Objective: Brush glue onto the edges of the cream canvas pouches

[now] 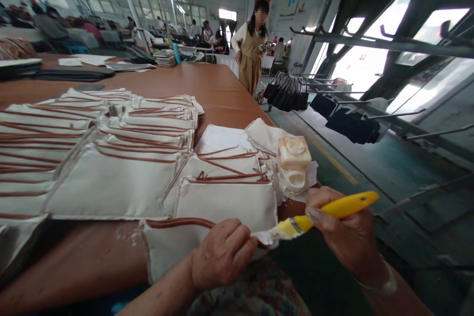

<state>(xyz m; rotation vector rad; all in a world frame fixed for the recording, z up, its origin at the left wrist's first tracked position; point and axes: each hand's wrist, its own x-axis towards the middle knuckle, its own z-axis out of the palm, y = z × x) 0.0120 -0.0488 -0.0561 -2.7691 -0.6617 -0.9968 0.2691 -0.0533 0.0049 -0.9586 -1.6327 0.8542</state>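
My left hand (224,252) is closed on the top edge of a cream fabric bag piece (165,244) with brown piping, held at the table's near edge. Between the fingers of my right hand (344,232) is a yellow-handled paintbrush (329,210). Its bristles, coated in something white, touch the piece's right end just beside my left fingertips. Right behind lies another cream bag piece (227,200) with brown piping on top. A crusted cream-coloured container (294,158) with an opening at its front stands at the table's right edge.
Rows of overlapping cream bag pieces (114,177) cover the left of the brown table (218,79). Dark sheets (74,73) lie farther back. A person (252,44) stands beyond the table. On the right, a metal rack (388,42) carries hanging dark bags (287,93).
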